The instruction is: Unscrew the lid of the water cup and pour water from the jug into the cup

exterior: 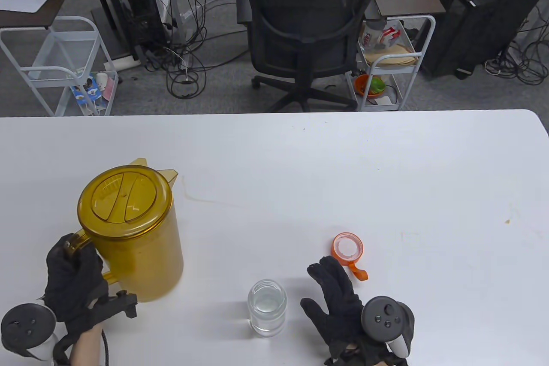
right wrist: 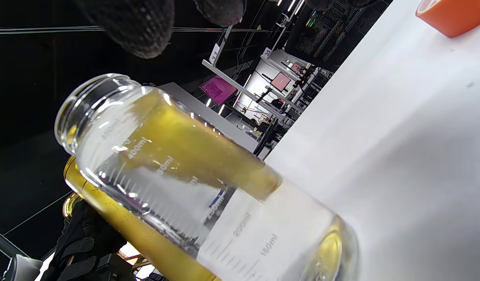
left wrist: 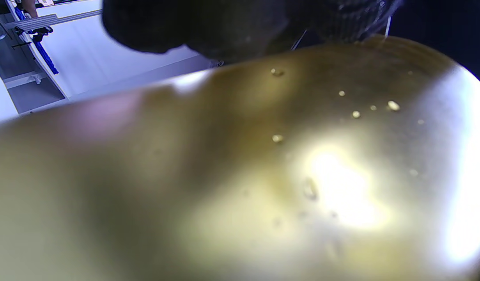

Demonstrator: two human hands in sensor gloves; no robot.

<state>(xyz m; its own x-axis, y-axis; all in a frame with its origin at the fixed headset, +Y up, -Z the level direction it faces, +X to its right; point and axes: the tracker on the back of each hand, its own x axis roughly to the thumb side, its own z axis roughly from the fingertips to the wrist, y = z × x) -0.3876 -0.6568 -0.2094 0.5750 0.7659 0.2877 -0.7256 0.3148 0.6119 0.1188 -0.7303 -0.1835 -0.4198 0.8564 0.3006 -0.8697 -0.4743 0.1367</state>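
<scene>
An amber jug (exterior: 133, 228) with its lid on stands upright on the white table (exterior: 343, 168) at the left. My left hand (exterior: 75, 276) grips its handle. The jug's wall (left wrist: 240, 175) fills the left wrist view. A clear cup (exterior: 267, 307) without its lid stands near the front edge, with water in it up to about halfway (right wrist: 208, 203). The orange lid (exterior: 348, 249) lies to the cup's right. My right hand (exterior: 336, 301) hovers open between cup and lid, fingers spread, holding nothing. Its fingertips (right wrist: 138, 27) show at the top of the right wrist view.
A black office chair (exterior: 309, 27) stands beyond the table's far edge, with white wire carts (exterior: 392, 61) at either side. A faint wet streak (exterior: 214, 201) marks the table behind the jug.
</scene>
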